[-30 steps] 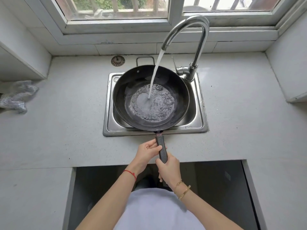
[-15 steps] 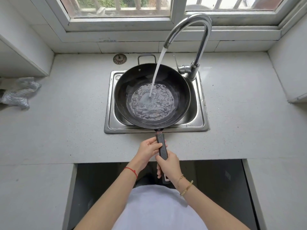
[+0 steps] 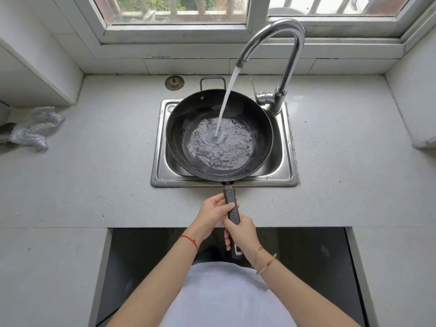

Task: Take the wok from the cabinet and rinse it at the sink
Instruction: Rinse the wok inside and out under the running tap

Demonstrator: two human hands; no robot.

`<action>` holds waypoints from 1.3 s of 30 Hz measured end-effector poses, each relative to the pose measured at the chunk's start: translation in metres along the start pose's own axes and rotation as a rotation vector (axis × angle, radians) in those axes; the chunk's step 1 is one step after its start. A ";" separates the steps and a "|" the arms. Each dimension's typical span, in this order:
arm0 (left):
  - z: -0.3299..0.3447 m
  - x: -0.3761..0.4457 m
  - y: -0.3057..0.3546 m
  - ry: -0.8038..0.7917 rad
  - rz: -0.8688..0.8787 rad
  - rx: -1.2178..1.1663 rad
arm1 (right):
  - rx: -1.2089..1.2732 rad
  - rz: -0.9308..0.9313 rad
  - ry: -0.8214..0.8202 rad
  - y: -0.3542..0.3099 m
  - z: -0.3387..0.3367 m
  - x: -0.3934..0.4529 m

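A black wok (image 3: 259, 128) sits over the small steel sink (image 3: 160, 166), nearly covering the basin. Its long dark handle (image 3: 230, 204) points toward me across the counter edge. My left hand (image 3: 213, 208) wraps the handle near the wok. My right hand (image 3: 243, 232) grips it lower down, close to its end. Water streams from the curved chrome faucet (image 3: 286, 67) into the wok, and a bubbling pool fills the wok's bottom. The wok's small loop handle sticks out at the far rim.
A metal sink strainer (image 3: 174, 83) lies on the grey counter (image 3: 94, 185) behind the sink. A crumpled silver cloth (image 3: 33, 131) rests at the far left. A window runs along the back wall. Below the counter edge an open dark cabinet space (image 3: 318, 267) shows.
The pool of water in the wok has grown wider. Both hands keep their hold on the handle; the wok stays over the sink.
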State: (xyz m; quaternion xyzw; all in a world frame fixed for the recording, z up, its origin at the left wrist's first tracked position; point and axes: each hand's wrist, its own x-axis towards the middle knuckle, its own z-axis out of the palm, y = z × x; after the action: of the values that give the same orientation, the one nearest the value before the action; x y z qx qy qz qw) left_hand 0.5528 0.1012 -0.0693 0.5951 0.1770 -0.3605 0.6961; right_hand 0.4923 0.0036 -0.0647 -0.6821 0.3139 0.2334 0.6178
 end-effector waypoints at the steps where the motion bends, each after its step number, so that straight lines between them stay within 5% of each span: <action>1: 0.000 0.000 0.000 -0.002 0.001 -0.003 | 0.005 0.003 -0.007 -0.001 0.000 0.000; 21: 0.003 -0.007 0.005 -0.092 0.019 -0.095 | -0.295 -0.260 0.271 0.002 0.004 -0.008; 39: -0.003 -0.026 0.019 0.203 0.185 0.032 | 0.087 -0.119 -0.091 -0.019 0.002 -0.018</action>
State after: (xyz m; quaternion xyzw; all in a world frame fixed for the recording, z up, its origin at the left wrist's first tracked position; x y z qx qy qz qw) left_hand 0.5493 0.1122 -0.0392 0.6535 0.1850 -0.2353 0.6952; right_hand 0.4934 0.0092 -0.0386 -0.6609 0.2542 0.2131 0.6733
